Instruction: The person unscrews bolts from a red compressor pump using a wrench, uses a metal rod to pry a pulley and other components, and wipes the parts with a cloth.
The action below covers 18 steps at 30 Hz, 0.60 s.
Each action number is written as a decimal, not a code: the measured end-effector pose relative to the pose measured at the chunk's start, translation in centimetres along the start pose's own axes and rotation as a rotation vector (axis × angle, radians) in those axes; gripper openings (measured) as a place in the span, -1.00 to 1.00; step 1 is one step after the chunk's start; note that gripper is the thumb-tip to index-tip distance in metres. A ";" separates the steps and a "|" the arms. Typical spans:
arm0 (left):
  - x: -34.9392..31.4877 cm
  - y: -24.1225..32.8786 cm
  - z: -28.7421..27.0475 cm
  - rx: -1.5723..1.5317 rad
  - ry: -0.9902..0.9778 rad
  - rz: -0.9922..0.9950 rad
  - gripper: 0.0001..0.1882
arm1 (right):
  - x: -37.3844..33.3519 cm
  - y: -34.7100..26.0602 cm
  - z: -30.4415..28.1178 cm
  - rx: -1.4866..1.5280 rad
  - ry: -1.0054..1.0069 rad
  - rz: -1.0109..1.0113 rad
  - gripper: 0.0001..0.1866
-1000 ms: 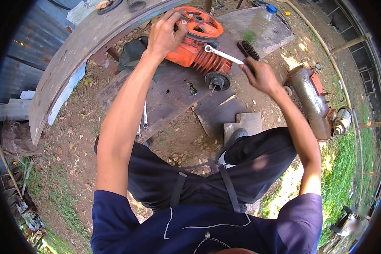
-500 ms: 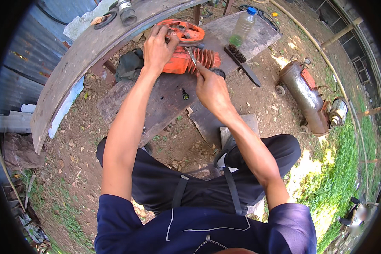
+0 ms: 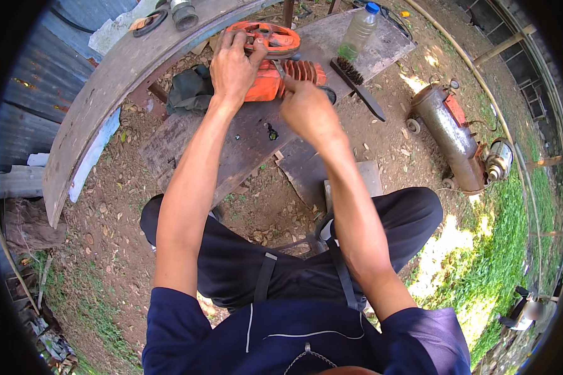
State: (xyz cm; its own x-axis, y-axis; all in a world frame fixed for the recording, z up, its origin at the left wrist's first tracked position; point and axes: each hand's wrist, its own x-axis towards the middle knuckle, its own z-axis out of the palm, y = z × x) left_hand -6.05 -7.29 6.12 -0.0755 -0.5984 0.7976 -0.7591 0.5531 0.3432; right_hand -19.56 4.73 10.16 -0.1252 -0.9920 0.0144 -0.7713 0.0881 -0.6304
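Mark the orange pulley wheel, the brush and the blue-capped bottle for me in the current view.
Orange pulley wheel (image 3: 271, 37): head view, on its spoked middle.
Brush (image 3: 359, 89): head view, on the dark body where bristles give way to handle.
Blue-capped bottle (image 3: 360, 33): head view, on its clear side.

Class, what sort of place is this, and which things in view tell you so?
Probably an outdoor yard serving as a makeshift repair spot: leaf-strewn dirt ground, corrugated metal sheets along one side, and an orange finned machine on a low wooden board.
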 end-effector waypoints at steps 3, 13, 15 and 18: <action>-0.3 -0.1 -0.1 -0.022 0.080 0.054 -0.63 | 0.1 0.7 -1.3 -0.026 -0.052 -0.059 -0.58; 0.2 -0.6 0.6 -0.015 0.043 0.024 -0.66 | -0.6 -3.9 1.1 -0.107 -0.164 0.044 -0.70; 0.3 -0.5 0.8 -0.014 0.037 0.023 -0.66 | 0.1 -3.4 0.8 -0.094 -0.152 0.021 -0.63; 0.4 -0.4 0.4 -0.012 0.035 0.032 -0.67 | 1.6 0.0 -0.9 -0.056 -0.129 -0.057 -0.50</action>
State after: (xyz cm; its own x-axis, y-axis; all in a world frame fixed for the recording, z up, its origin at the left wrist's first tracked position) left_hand -5.99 -7.98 6.09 -0.0767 -0.5597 0.8251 -0.7488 0.5788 0.3230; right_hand -20.36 3.21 10.85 -0.0016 -0.9986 -0.0537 -0.8091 0.0328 -0.5868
